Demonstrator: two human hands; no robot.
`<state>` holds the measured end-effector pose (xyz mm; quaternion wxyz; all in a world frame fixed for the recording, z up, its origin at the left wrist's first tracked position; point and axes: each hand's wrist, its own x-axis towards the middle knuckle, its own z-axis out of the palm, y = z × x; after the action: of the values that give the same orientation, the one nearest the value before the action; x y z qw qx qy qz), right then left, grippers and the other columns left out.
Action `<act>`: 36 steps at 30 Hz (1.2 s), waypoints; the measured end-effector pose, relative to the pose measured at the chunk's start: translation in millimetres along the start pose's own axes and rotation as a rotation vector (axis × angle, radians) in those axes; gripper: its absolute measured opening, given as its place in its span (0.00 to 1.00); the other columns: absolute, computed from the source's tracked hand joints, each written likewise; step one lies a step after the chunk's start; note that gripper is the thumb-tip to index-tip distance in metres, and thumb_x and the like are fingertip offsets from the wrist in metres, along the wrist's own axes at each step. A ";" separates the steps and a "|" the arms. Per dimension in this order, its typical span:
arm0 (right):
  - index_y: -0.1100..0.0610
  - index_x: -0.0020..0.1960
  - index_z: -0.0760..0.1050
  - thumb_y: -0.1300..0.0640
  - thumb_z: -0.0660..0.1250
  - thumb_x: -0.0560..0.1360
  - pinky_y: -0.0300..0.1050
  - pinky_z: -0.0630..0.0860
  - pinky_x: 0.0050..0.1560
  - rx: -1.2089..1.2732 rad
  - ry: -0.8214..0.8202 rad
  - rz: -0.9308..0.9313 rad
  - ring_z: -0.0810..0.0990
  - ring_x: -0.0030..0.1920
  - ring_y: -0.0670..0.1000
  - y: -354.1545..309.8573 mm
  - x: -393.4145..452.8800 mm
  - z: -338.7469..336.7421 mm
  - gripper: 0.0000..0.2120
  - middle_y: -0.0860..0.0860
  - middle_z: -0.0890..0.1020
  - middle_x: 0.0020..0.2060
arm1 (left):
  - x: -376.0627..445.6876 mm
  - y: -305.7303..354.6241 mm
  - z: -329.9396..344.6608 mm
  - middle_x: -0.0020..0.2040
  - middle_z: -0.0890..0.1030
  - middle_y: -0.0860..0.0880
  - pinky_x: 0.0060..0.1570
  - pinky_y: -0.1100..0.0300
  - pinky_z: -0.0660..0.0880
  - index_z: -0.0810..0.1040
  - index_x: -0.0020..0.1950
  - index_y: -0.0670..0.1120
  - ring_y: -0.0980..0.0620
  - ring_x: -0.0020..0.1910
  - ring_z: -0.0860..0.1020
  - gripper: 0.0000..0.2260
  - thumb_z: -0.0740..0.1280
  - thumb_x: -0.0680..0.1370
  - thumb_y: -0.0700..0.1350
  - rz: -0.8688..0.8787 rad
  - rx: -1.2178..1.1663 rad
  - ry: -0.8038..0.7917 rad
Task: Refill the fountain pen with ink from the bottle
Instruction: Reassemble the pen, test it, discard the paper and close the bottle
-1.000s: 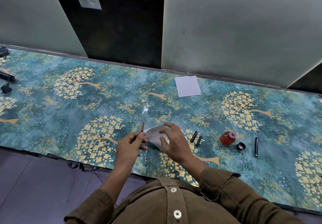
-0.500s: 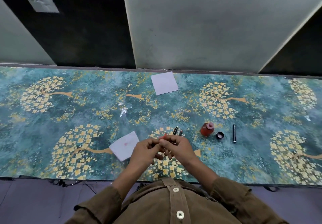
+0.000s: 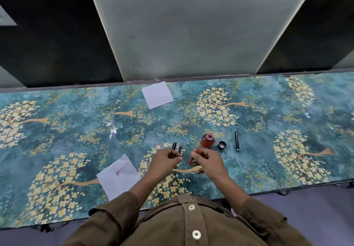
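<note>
My right hand [image 3: 209, 162] pinches a thin red ink tube [image 3: 192, 159] that points down and to the left. The left hand [image 3: 164, 162] hovers a little apart from it, fingers curled, thumb on forefinger, nothing visible in its grip. Two short dark pen parts [image 3: 177, 146] lie on the table just beyond its knuckles, their near ends hidden. The red ink bottle [image 3: 207, 140] stands open behind my right hand. Its black cap [image 3: 222, 144] lies to the right, and beyond that a black pen piece [image 3: 237, 140].
A white paper with a red ink blot [image 3: 118, 176] lies left of my hands. Another clean sheet [image 3: 157, 94] sits at the back by the wall. A scrap of clear wrap [image 3: 113, 129] lies mid-left on the teal flowered table cover [image 3: 277, 169].
The red tube passed from my left hand to my right. The hands met over it, then parted. The stained paper now lies flat on the table. The camera has swung right.
</note>
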<state>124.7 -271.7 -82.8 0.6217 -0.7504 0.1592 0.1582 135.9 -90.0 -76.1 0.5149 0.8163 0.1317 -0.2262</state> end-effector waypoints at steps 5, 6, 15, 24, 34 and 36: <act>0.54 0.43 0.81 0.50 0.69 0.78 0.53 0.82 0.39 -0.227 0.159 0.002 0.84 0.39 0.54 10.8 8.8 -26.7 0.09 0.53 0.84 0.37 | 6.8 9.2 15.1 0.42 0.85 0.47 0.34 0.60 0.77 0.82 0.47 0.46 0.50 0.38 0.85 0.03 0.72 0.77 0.45 0.028 0.017 -0.064; 0.54 0.42 0.80 0.49 0.68 0.78 0.52 0.80 0.40 -0.298 0.222 0.001 0.83 0.39 0.54 11.3 10.7 -35.1 0.10 0.52 0.83 0.36 | 7.7 9.8 16.6 0.42 0.85 0.47 0.34 0.59 0.77 0.82 0.48 0.46 0.50 0.38 0.85 0.04 0.71 0.77 0.46 0.032 0.017 -0.074; 0.57 0.49 0.83 0.49 0.72 0.76 0.46 0.76 0.40 -0.583 0.585 0.018 0.81 0.42 0.55 18.2 64.2 -106.2 0.11 0.55 0.84 0.45 | 5.6 26.8 24.3 0.43 0.85 0.47 0.34 0.59 0.76 0.82 0.47 0.48 0.54 0.36 0.83 0.02 0.70 0.78 0.45 0.079 -0.011 -0.135; 0.58 0.44 0.80 0.53 0.73 0.75 0.44 0.71 0.40 -0.595 0.614 0.063 0.76 0.41 0.54 30.3 85.6 -113.3 0.07 0.55 0.79 0.46 | -2.0 29.6 25.0 0.44 0.86 0.46 0.36 0.57 0.77 0.82 0.48 0.47 0.53 0.37 0.84 0.02 0.70 0.78 0.43 0.058 -0.012 -0.149; 0.59 0.39 0.78 0.62 0.72 0.72 0.46 0.74 0.32 -0.347 0.645 0.069 0.79 0.34 0.53 25.6 66.5 -113.5 0.05 0.53 0.81 0.35 | -5.2 44.5 27.7 0.43 0.86 0.47 0.37 0.56 0.78 0.83 0.48 0.48 0.53 0.37 0.84 0.02 0.70 0.78 0.43 0.112 0.012 -0.196; 0.58 0.40 0.79 0.59 0.75 0.72 0.46 0.77 0.36 -0.258 0.630 0.056 0.82 0.38 0.53 13.2 51.6 -110.7 0.06 0.52 0.82 0.36 | -5.2 51.5 29.0 0.42 0.85 0.47 0.38 0.54 0.78 0.83 0.47 0.50 0.52 0.38 0.84 0.02 0.71 0.78 0.43 0.145 0.007 -0.194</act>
<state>169.7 -385.1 -97.3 0.4373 -0.8303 0.3426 -0.0456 147.8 -138.5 -43.9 0.5375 0.7998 0.0210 -0.2665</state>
